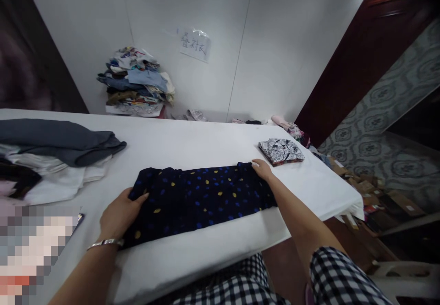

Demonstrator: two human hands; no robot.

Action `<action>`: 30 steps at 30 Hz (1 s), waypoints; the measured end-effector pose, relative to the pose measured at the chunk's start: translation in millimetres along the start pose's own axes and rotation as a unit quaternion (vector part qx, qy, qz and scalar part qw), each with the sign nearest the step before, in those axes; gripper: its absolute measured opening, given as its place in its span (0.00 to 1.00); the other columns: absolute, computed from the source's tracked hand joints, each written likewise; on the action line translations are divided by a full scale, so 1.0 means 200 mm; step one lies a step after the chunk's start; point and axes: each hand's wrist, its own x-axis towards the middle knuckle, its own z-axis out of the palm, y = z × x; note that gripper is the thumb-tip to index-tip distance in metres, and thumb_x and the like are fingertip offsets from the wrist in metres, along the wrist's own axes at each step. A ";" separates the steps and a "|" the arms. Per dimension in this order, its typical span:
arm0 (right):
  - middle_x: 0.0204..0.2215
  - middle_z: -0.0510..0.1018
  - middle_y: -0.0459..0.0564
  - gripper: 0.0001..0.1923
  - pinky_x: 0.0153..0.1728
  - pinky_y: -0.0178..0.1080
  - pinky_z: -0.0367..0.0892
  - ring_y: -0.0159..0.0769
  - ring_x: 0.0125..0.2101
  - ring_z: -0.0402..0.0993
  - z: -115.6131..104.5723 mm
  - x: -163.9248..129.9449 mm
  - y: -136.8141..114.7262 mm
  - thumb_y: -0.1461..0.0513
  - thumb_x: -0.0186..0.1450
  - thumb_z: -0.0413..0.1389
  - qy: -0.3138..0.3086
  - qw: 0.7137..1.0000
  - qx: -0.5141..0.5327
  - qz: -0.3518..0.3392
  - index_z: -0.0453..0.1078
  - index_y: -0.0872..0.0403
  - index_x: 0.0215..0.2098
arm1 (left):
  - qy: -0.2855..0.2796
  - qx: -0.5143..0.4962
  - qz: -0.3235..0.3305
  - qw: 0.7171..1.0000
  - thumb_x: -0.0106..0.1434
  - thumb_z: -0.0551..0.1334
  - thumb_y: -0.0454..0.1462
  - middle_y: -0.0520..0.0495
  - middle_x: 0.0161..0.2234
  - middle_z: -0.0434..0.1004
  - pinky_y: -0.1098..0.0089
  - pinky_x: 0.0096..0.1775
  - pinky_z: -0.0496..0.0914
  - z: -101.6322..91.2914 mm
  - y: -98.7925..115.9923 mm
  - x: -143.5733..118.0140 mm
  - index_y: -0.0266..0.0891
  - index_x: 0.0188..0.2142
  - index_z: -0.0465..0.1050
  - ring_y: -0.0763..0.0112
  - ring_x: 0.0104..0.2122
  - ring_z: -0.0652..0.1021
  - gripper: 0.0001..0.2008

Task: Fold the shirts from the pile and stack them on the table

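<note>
Checked fabric (240,282) nearest the lens, at the bottom edge. Beyond it, white counter (192,144) carrying a folded navy garment with blue and yellow dots (199,197), laid flat near the front edge. Left hand (118,218), bracelet (105,243) at the wrist, gripping the garment's left end, thumb on top. Right hand (263,169) pinching the far right corner. Just beside that hand, a folded black-and-white patterned garment (281,151). Grey and white clothes (55,158) heaped at the left; stacked clothing pile (135,82) against the wall under a paper sign (195,45).
</note>
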 end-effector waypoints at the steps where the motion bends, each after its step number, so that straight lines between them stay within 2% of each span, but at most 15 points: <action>1: 0.58 0.71 0.49 0.22 0.60 0.38 0.56 0.36 0.59 0.64 0.01 0.01 -0.03 0.59 0.66 0.49 -0.011 1.000 0.008 -0.017 0.68 0.53 0.57 | 0.000 -0.002 0.000 1.000 0.60 0.52 0.56 0.41 0.44 0.79 0.61 0.39 0.69 0.00 0.00 -0.01 0.45 0.52 0.66 0.49 0.43 0.77 0.28; 5: 0.57 0.72 0.49 0.25 0.57 0.37 0.60 0.34 0.56 0.68 0.04 0.04 -0.10 0.58 0.68 0.46 -0.043 0.998 0.025 -0.043 0.62 0.53 0.62 | 0.001 -0.002 -0.003 1.000 0.60 0.51 0.57 0.40 0.45 0.78 0.60 0.39 0.69 -0.01 0.01 -0.02 0.44 0.53 0.65 0.48 0.43 0.77 0.29; 7: 0.54 0.75 0.50 0.23 0.54 0.37 0.62 0.35 0.53 0.71 0.05 0.05 -0.11 0.60 0.67 0.48 -0.051 0.998 0.019 -0.036 0.67 0.53 0.59 | 0.008 -0.006 0.002 1.000 0.60 0.51 0.57 0.39 0.45 0.78 0.59 0.39 0.70 -0.01 0.01 -0.03 0.43 0.53 0.66 0.47 0.43 0.77 0.29; 10: 0.46 0.80 0.50 0.16 0.50 0.38 0.65 0.40 0.47 0.75 0.07 0.05 -0.10 0.61 0.64 0.52 -0.052 0.999 -0.003 -0.011 0.76 0.52 0.47 | 0.020 -0.014 0.010 1.000 0.60 0.52 0.56 0.39 0.43 0.79 0.57 0.39 0.70 0.00 0.00 -0.03 0.43 0.52 0.67 0.46 0.42 0.78 0.28; 12: 0.43 0.81 0.50 0.14 0.49 0.39 0.66 0.41 0.46 0.75 0.07 0.04 -0.09 0.61 0.62 0.53 -0.045 0.999 -0.017 -0.002 0.78 0.51 0.43 | 0.023 -0.019 0.014 0.999 0.59 0.53 0.56 0.38 0.42 0.79 0.56 0.39 0.70 0.00 0.00 -0.03 0.42 0.52 0.68 0.45 0.41 0.78 0.28; 16: 0.46 0.80 0.51 0.16 0.52 0.40 0.64 0.43 0.49 0.73 0.06 0.02 -0.10 0.62 0.62 0.52 -0.021 0.999 -0.028 -0.014 0.77 0.51 0.45 | 0.016 -0.022 0.013 1.000 0.60 0.53 0.55 0.36 0.44 0.79 0.55 0.40 0.70 0.00 0.01 -0.03 0.41 0.52 0.68 0.43 0.42 0.77 0.28; 20: 0.58 0.70 0.54 0.23 0.61 0.46 0.55 0.43 0.59 0.62 0.04 -0.02 -0.19 0.60 0.66 0.47 0.041 0.997 -0.021 -0.055 0.68 0.54 0.57 | 0.018 -0.036 0.015 0.999 0.60 0.51 0.56 0.35 0.43 0.79 0.54 0.39 0.70 0.00 0.01 -0.03 0.42 0.51 0.69 0.43 0.42 0.78 0.28; 24: 0.65 0.58 0.54 0.27 0.64 0.52 0.46 0.44 0.66 0.46 0.08 -0.16 -0.32 0.54 0.69 0.44 0.094 0.977 0.002 -0.192 0.59 0.53 0.64 | 0.027 -0.036 0.018 0.999 0.60 0.51 0.56 0.35 0.42 0.79 0.54 0.39 0.70 0.00 0.00 -0.03 0.43 0.51 0.69 0.43 0.42 0.78 0.27; 26: 0.68 0.52 0.54 0.29 0.65 0.54 0.41 0.44 0.68 0.39 0.13 -0.23 -0.36 0.51 0.69 0.45 0.072 0.967 -0.022 -0.245 0.55 0.52 0.66 | 0.029 -0.034 0.018 0.999 0.60 0.51 0.56 0.36 0.43 0.79 0.54 0.39 0.70 0.00 0.00 -0.03 0.44 0.51 0.69 0.43 0.42 0.78 0.28; 27: 0.68 0.50 0.55 0.30 0.65 0.54 0.39 0.44 0.68 0.37 0.16 -0.25 -0.36 0.50 0.69 0.45 0.051 0.966 -0.042 -0.250 0.54 0.53 0.66 | 0.029 -0.035 0.019 0.999 0.60 0.51 0.56 0.36 0.43 0.79 0.54 0.40 0.71 0.00 0.00 -0.04 0.44 0.51 0.69 0.43 0.42 0.78 0.28; 30: 0.67 0.52 0.57 0.33 0.64 0.57 0.38 0.47 0.68 0.39 0.23 -0.29 -0.33 0.46 0.68 0.45 -0.023 0.980 -0.090 -0.175 0.55 0.54 0.65 | 0.031 -0.037 0.021 0.999 0.60 0.51 0.56 0.37 0.43 0.79 0.54 0.40 0.70 0.00 0.00 -0.04 0.44 0.52 0.68 0.43 0.43 0.78 0.28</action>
